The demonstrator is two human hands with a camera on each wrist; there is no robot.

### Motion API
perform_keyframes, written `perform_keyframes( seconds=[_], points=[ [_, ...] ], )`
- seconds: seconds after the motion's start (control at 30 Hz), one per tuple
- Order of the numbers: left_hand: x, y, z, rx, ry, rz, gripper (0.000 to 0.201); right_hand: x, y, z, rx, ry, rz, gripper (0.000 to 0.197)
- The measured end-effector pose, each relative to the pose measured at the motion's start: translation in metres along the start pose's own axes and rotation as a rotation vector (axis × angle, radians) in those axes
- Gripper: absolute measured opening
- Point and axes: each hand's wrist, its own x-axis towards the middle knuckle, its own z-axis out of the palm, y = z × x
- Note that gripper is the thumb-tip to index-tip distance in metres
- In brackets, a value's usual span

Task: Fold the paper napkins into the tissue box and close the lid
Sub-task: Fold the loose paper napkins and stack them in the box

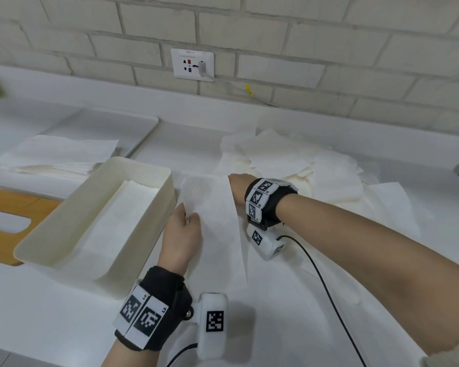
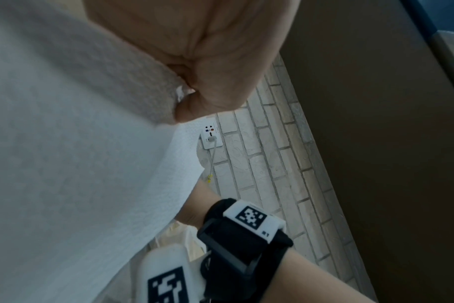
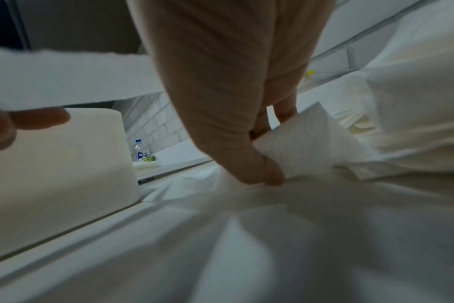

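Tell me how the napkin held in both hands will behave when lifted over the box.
The napkin is probably floppy: it sags between left hand and right hand. Likely very light, thin, maybe tearable. The tissue box beside it looks rigid.

Box (image 1: 133, 165) top open, free from above; napkin pile (image 1: 329, 165) crowds counter to right.

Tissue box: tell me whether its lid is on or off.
Off. The tissue box stands open-topped with white paper inside, and the wooden lid lies flat on the counter to its left.
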Motion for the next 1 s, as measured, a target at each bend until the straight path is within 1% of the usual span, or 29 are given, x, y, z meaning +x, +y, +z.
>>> perform_keyframes(
  seconds=[0.1,0.2,0.27,0.3,0.33,0.37,0.4,0.47,0.5,0.57,0.6,0.67,0.73,0.8,0.87,0.93,0.97,1.0],
  points=[
    [0.000,0.002,0.000,-0.049,0.001,-0.009,0.033,-0.008,-0.001,-0.011,0.014,0.023,-0.027,0.020],
    [0.002,0.003,-0.001,-0.056,0.003,0.003,0.051,-0.023,0.003,-0.033,0.169,0.097,-0.081,0.030],
    [0.001,0.008,-0.003,-0.094,-0.004,0.065,0.060,-0.037,0.009,-0.051,0.306,0.198,-0.087,0.028],
    [0.001,0.011,-0.004,-0.103,-0.006,0.092,0.069,-0.045,0.013,-0.059,0.367,0.261,-0.085,0.026],
    [0.001,0.013,-0.005,-0.100,-0.008,0.124,0.077,-0.051,0.017,-0.066,0.420,0.326,-0.085,0.023],
    [0.003,0.015,-0.005,-0.085,-0.006,0.152,0.080,-0.058,0.022,-0.074,0.459,0.380,-0.081,0.021],
    [0.004,0.016,-0.005,-0.069,-0.003,0.181,0.078,-0.065,0.025,-0.081,0.495,0.428,-0.075,0.020],
    [0.010,0.016,-0.003,-0.018,-0.010,0.207,0.063,-0.081,0.032,-0.096,0.533,0.509,-0.072,0.023],
    [0.013,0.016,-0.002,0.002,-0.012,0.206,0.056,-0.090,0.035,-0.104,0.528,0.535,-0.071,0.028],
    [0.015,0.020,0.000,0.005,-0.011,0.186,0.050,-0.109,0.041,-0.120,0.482,0.554,-0.079,0.038],
    [0.015,0.023,0.000,0.005,-0.005,0.180,0.048,-0.119,0.044,-0.128,0.456,0.548,-0.092,0.040],
    [0.016,0.028,0.000,-0.003,0.015,0.167,0.046,-0.138,0.047,-0.141,0.393,0.490,-0.133,0.038],
    [0.017,0.033,0.002,-0.040,0.022,0.165,0.044,-0.154,0.048,-0.150,0.292,0.385,-0.187,0.036],
    [0.016,0.040,0.004,-0.062,0.005,0.180,0.038,-0.165,0.046,-0.154,0.252,0.274,-0.235,0.031],
    [0.012,0.047,0.007,-0.091,-0.028,0.214,0.031,-0.173,0.041,-0.155,0.303,0.185,-0.275,0.028],
    [0.010,0.050,0.010,-0.137,-0.086,0.261,0.024,-0.178,0.035,-0.154,0.438,0.098,-0.307,0.026],
    [0.008,0.051,0.011,-0.171,-0.127,0.289,0.023,-0.180,0.032,-0.154,0.513,0.053,-0.321,0.026],
    [0.007,0.052,0.012,-0.203,-0.173,0.324,0.028,-0.180,0.031,-0.154,0.571,0.015,-0.334,0.027]
  ],
)
